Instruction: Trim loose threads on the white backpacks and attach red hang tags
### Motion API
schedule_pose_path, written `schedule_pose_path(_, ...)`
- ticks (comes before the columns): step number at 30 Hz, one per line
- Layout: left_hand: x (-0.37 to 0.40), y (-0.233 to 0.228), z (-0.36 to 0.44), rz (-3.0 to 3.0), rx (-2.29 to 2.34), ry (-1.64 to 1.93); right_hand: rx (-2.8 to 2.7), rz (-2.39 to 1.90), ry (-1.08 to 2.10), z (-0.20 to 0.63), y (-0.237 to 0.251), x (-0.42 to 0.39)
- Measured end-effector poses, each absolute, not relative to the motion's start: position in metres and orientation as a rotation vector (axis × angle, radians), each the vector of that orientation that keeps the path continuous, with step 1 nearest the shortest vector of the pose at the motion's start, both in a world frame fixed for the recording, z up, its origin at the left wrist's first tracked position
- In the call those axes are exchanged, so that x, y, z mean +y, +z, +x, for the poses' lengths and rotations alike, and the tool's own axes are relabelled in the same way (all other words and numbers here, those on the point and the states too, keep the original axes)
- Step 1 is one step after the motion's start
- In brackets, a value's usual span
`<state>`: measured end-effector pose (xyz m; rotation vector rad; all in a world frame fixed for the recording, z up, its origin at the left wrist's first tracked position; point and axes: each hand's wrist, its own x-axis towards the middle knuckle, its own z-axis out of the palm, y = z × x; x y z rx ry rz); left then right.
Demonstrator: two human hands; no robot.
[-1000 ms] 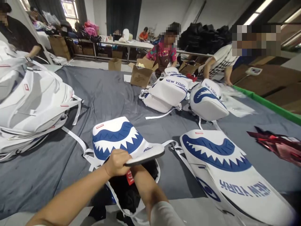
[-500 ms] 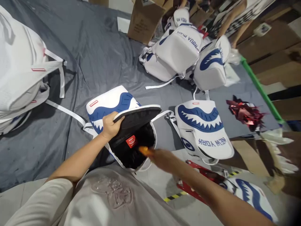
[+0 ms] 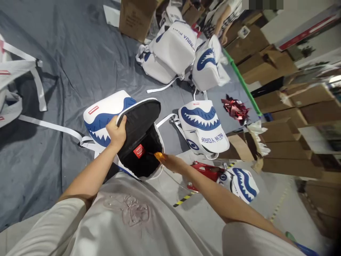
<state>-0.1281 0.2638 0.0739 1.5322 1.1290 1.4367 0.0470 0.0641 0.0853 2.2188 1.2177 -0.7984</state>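
An open white backpack (image 3: 106, 101) with a blue shark-mouth print lies in front of me on the grey cloth. My left hand (image 3: 117, 133) is closed on the edge of its raised flap (image 3: 141, 121), whose black lining faces me. Inside the dark opening a red label (image 3: 139, 151) shows. At the right rim of the opening, my right hand (image 3: 172, 163) is closed round a small orange tool (image 3: 159, 156); its tip points into the bag, and its exact kind is unclear. A white strap (image 3: 50, 124) runs out to the left.
Another white backpack (image 3: 204, 122) lies to the right, with a pile of backpacks (image 3: 173, 49) behind it. Red foil scraps (image 3: 236, 108) sit near the green table edge (image 3: 242, 76). Cardboard boxes (image 3: 287, 149) stand at right. A person's arm (image 3: 223, 21) shows at the back.
My view has swung to the right, so things sit further left. The flap stands wider open in my left hand. My right hand with the orange tool stays near the bag's opening.
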Motion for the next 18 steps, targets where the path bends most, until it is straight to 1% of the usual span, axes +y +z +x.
schedule_pose_path(3, 0.253, 0.079, -0.122, 1.607, 1.05, 1.387, 1.425, 2.244, -0.763, 0.016, 0.059, 0.075)
schedule_pose_path(6, 0.243, 0.081, -0.121, 1.711, 1.009, 1.327, 1.733, 2.2, -0.802, -0.012, 0.025, 0.105)
schedule_pose_path(8, 0.242, 0.079, -0.123, 1.758, 1.017, 1.303, 1.832, 2.241, -0.779, -0.017, 0.005, 0.122)
schedule_pose_path(13, 0.251, 0.071, -0.135, 1.777, 1.112, 1.348, 1.651, 2.642, -0.62, -0.004, -0.03, 0.131)
schedule_pose_path(16, 0.258, 0.069, -0.135, 1.819, 1.115, 1.365, 1.667, 2.8, -0.655, -0.003, -0.041, 0.127)
schedule_pose_path(18, 0.262, 0.069, -0.131, 1.831, 1.106, 1.369, 1.708, 2.811, -0.694, -0.006, -0.039, 0.127)
